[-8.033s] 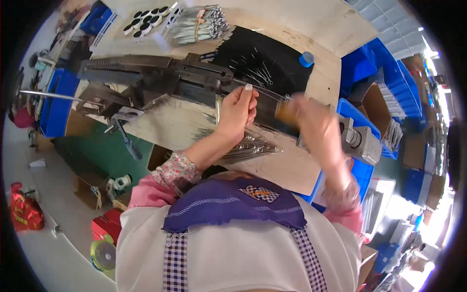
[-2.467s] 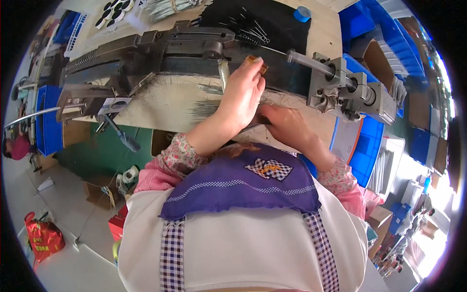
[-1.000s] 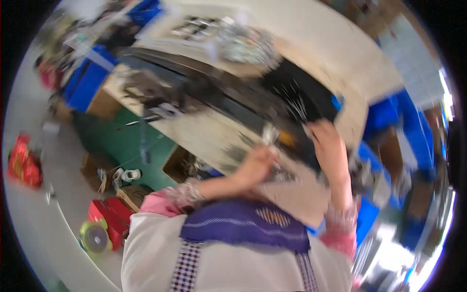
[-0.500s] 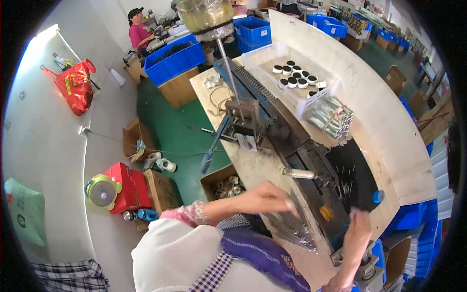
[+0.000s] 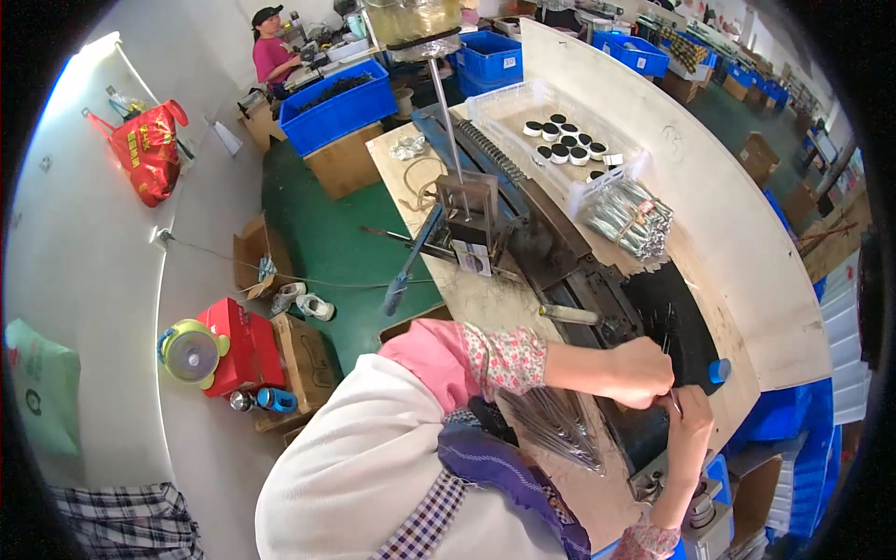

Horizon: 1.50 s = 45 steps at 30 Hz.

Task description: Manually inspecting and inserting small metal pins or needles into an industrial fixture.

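My left hand [image 5: 642, 371] and my right hand [image 5: 691, 417] come together over the right end of the dark metal machine [image 5: 569, 252]. Both are closed, fingertips almost touching. A thin, shiny sliver like a metal rod [image 5: 674, 399] shows at my right fingertips; what my left fingers pinch is hidden. Just beyond the hands, several thin rods lie on a black mat [image 5: 691, 308], with a blue cap [image 5: 720, 371] at its near right edge. Below my left forearm, a pile of thin metal rods [image 5: 557, 429] rests on the wooden tabletop.
Farther back are a banded bundle of silver rods [image 5: 631, 220] and a clear plastic tray [image 5: 509, 105] holding black-topped white discs. A blue-handled lever [image 5: 401, 285] juts off the bench's left side. A curved white board [image 5: 747, 233] walls the right. Someone in pink [image 5: 271, 54] sits far left.
My left hand has swung right and away from above the rod pile to meet my right hand, which has shifted slightly up. The view has tilted a little.
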Each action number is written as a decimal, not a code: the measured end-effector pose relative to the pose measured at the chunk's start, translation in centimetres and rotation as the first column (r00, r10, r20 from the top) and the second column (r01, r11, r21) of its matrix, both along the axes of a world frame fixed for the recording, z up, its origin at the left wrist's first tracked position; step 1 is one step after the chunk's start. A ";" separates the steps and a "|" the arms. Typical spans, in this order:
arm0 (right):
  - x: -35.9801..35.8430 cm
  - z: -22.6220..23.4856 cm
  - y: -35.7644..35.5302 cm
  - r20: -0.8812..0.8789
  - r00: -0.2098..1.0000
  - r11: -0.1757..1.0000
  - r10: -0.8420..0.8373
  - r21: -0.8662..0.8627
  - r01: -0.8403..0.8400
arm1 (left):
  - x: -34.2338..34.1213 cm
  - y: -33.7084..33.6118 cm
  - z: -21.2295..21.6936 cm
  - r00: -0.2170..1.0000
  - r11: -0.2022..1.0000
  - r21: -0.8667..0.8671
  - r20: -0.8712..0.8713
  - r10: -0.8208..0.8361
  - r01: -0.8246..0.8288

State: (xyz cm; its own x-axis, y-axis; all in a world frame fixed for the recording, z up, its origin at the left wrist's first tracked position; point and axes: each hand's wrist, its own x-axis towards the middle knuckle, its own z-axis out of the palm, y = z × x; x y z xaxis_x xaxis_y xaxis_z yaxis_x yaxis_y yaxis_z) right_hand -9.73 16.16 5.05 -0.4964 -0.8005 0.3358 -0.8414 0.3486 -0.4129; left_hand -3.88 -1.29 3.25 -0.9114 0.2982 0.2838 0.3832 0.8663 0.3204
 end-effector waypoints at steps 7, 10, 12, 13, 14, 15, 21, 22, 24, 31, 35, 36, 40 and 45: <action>0.5 -0.5 -3.1 0.024 1.000 0.968 0.020 -0.251 -0.013 | 2.0 -3.8 1.3 0.896 0.964 -0.260 -0.439 -0.062 -0.061; 0.5 -0.3 -4.3 0.109 0.994 0.972 0.010 -0.236 0.016 | 4.1 -4.5 1.4 0.766 0.982 -0.016 -0.628 0.135 -0.186; 0.2 -0.8 -4.8 0.143 0.990 0.981 0.009 -0.191 0.018 | 6.6 -2.1 -1.3 0.752 0.842 0.531 -0.516 0.410 -0.095; -0.1 -0.9 -5.1 0.145 0.989 0.980 0.009 -0.196 0.020 | 7.9 -1.1 -2.7 0.877 0.707 0.702 -0.283 0.387 -0.085; -0.3 -1.0 -5.4 0.157 0.988 0.979 0.011 -0.205 0.022 | 9.1 -0.5 -5.1 0.956 0.446 0.856 0.165 0.244 -0.262; -0.5 -1.1 -5.7 0.170 0.985 0.977 0.015 -0.212 0.022 | 9.1 -1.5 -7.0 0.955 0.444 0.856 0.168 0.245 -0.264; -0.1 -1.4 -5.9 0.124 0.992 0.988 0.025 -0.155 -0.005 | 7.9 -7.5 -5.2 0.815 -0.724 0.448 0.016 -0.579 -0.524; -0.1 -1.9 -5.8 0.072 0.996 0.987 0.051 -0.159 -0.039 | 7.8 -7.6 -2.8 0.777 -0.693 0.429 0.036 -0.628 -0.580; 0.3 -1.7 -6.0 0.040 0.998 0.981 0.057 -0.188 -0.048 | 7.9 -7.2 -0.5 0.740 -0.671 0.426 -0.006 -0.673 -0.607; -0.1 -1.7 -4.7 0.126 0.992 0.993 0.021 -0.116 -0.007 | 7.2 -1.2 -9.0 0.925 0.739 0.560 0.287 0.250 -0.373; -0.6 -1.9 -5.4 0.001 0.998 0.985 0.065 -0.159 -0.063 | 7.4 -2.2 -7.9 0.936 0.677 0.650 0.290 0.200 -0.346; 0.6 -1.0 -6.0 -0.046 0.999 0.978 0.012 -0.207 -0.021 | 8.3 -2.9 -6.7 0.900 0.593 0.695 0.414 0.133 -0.407; 5.8 -2.0 -1.4 0.198 0.979 0.999 0.044 -0.024 -0.040 | 15.1 -8.0 -8.2 0.765 0.064 0.762 0.640 0.068 -0.644; 4.3 -8.5 -2.8 -0.046 0.964 0.965 -0.261 -0.002 0.261 | 16.6 -14.2 -9.6 0.550 -0.267 0.681 0.718 0.427 -0.681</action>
